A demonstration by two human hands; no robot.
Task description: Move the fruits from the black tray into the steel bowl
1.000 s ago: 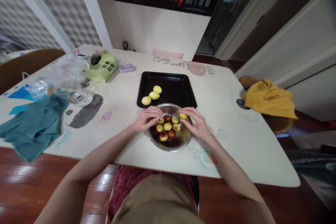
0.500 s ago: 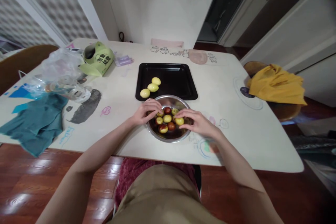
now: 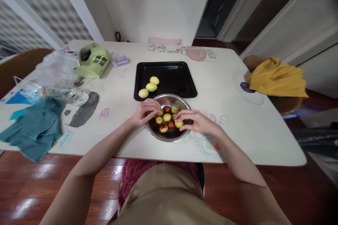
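Observation:
A round steel bowl [image 3: 169,139] stands at the table's near side, holding several jujubes, some yellow-green and some red-brown. My left hand [image 3: 145,111] reaches over the bowl's left rim. Its fingers and thumb close on a patchy jujube [image 3: 159,112], which they partly hide. From the right, my right hand [image 3: 199,121] curves over the opposite rim, with a yellow-green jujube [image 3: 179,124] between its thumb and fingertips. Just behind the bowl lies a black baking tray [image 3: 176,77]. Three yellow-green jujubes [image 3: 151,87] sit in a slanting row at its left side.
On the left of the white table [image 3: 224,77] are a teal cloth [image 3: 34,126], clear plastic bags [image 3: 58,70] and a green paper container [image 3: 95,61]. A chair with a yellow cloth [image 3: 277,77] over it stands at the right edge.
The whole view has shifted slightly. Both hands keep nearly the same place over the bowl, and the three jujubes on the tray have not moved.

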